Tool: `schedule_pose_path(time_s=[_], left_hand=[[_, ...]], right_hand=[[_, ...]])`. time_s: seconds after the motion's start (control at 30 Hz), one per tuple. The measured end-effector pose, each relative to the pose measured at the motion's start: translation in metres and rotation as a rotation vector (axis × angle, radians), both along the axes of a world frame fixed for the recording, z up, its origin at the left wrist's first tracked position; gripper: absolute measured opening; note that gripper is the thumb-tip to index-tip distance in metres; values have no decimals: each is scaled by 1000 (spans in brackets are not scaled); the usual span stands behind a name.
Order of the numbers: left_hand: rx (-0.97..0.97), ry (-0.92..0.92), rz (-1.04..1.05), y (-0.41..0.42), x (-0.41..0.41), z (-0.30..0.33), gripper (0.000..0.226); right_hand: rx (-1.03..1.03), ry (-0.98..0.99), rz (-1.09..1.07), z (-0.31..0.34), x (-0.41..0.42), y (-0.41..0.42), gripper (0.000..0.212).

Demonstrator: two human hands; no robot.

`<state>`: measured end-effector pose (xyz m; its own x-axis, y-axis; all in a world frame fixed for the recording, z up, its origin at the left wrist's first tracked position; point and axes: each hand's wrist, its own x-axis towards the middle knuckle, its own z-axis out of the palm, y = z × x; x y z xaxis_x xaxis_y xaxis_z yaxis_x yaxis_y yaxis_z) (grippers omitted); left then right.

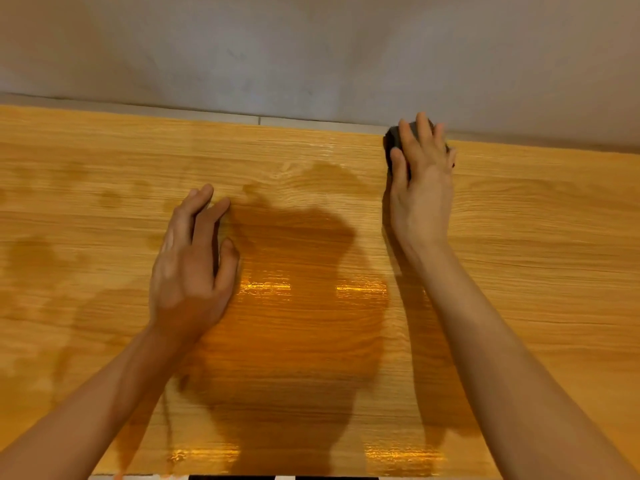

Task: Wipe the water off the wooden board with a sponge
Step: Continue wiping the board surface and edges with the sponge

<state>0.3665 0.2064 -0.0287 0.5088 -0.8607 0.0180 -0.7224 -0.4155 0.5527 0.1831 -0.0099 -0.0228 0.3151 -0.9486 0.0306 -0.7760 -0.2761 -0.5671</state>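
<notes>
The wooden board (536, 237) fills most of the view, light oak grain with a glossy surface. Thin wet patches show around the middle (322, 181) and at the left (41, 258). My right hand (420, 188) presses a dark grey sponge (394, 143) flat against the board at its far edge, close to the wall; the fingers cover most of the sponge. My left hand (194, 261) rests palm down on the board at centre left, fingers spread a little, holding nothing.
A grey wall (311, 46) rises directly behind the board's far edge. A black and white strip (277, 477) runs along the near edge at the bottom. My head's shadow darkens the board's centre.
</notes>
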Motion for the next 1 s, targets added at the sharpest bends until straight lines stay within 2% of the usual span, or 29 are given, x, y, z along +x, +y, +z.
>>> schedule_pose_path(time_s=[0.13, 0.23, 0.3, 0.4, 0.5, 0.63, 0.73, 0.87, 1.0], left_hand=[[13, -2, -38, 1, 2, 0, 51], [9, 13, -50, 0, 4, 0, 51], [11, -1, -55, 0, 5, -1, 50], [15, -25, -59, 1, 5, -3, 50], [-1, -41, -86, 4, 5, -6, 48], [19, -18, -56, 4, 4, -7, 46], [38, -28, -61, 4, 4, -6, 47], [72, -39, -67, 3, 4, -6, 49], [63, -47, -84, 3, 4, -6, 48]], right_hand=[[-29, 32, 237, -8, -22, 95, 41], [-35, 135, 317, -6, -21, 89, 46], [-54, 205, 246, -1, 1, 47, 46], [-25, 132, 69, 4, 33, -4, 43], [-5, 53, 58, 0, 29, 29, 44], [-41, 130, 179, -7, 5, 120, 44], [-38, 201, 239, -6, 26, 90, 45], [-53, 151, 136, -1, 70, 28, 44], [-31, 120, 152, 0, 56, 96, 44]])
